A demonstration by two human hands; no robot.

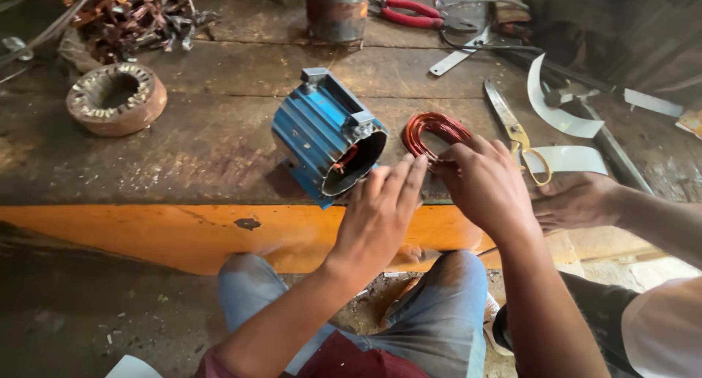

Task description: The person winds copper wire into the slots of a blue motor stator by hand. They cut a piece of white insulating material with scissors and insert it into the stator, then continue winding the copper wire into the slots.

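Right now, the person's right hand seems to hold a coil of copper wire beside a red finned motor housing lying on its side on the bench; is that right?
Not quite: the motor housing is blue, not red. The head view shows it lying on its side on the bench, with the right hand holding the coil of copper wire beside it.

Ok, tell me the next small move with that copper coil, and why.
Probably ease the copper wire coil left toward the open mouth of the blue motor housing. The right hand pinches the coil's near edge and the left hand lies beside it, fingers at the housing's rim. The housing lies on its side, its bore facing the hands, so it seems ready to take the coil.
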